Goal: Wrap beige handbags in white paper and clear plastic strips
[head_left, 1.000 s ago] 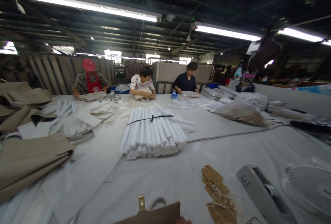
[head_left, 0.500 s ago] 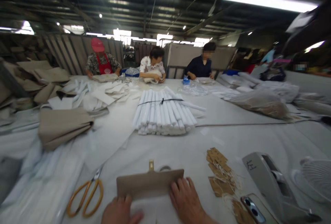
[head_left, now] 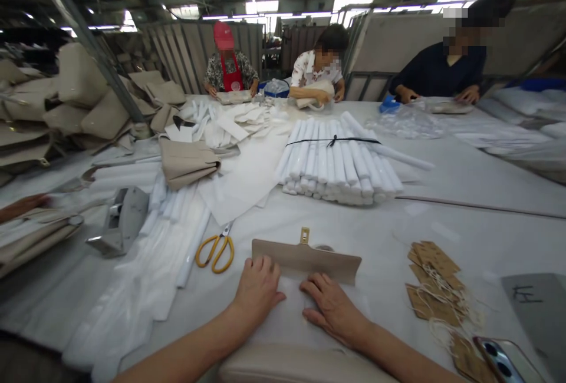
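One beige bag [head_left: 305, 260] lies on the table [head_left: 464, 194] right in front of me, white paper [head_left: 287, 312] spread over it. My left hand [head_left: 257, 289] and right hand [head_left: 331, 307] press flat on that paper, fingers spread, gripping nothing. Yellow scissors [head_left: 216, 250] sit just left; tags [head_left: 435, 289] lie to the right.

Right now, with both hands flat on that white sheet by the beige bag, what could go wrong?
The scissors lie just beside the left hand; a sideways sweep might catch them. The right hand could drag the white sheet and crease it under the beige bag. The tag strings nearby could snag.
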`<state>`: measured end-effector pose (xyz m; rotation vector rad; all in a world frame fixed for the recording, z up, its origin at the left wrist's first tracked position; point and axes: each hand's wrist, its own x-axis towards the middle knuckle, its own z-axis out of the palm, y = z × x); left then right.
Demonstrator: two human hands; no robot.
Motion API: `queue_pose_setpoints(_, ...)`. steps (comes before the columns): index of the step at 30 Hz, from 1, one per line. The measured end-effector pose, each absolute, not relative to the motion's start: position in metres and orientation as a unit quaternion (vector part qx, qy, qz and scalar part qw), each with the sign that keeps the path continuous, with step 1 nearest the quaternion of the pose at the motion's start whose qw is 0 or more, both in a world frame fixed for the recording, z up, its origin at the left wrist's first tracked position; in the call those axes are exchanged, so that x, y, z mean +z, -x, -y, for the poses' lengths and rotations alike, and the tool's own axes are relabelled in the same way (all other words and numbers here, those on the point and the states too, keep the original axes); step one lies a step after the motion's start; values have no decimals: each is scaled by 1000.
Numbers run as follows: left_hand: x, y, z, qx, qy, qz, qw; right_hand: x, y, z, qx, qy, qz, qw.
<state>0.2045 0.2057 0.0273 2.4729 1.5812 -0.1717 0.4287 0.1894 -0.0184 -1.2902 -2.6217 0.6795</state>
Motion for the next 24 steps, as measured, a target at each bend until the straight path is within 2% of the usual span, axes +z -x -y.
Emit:
queue_pose_setpoints(6,18,-202,-200,-76,-877,-392,268,-22,-430,-190,229,423,873,79)
queue_pose_setpoints(15,-8,-202,-194,-107,-871,-400,265,-25,-433,-193,225,419,876,84)
queue_pose_setpoints(24,-10,-206,-189,-53,-876,-408,252,-32,-437,-195,219,421,876,81)
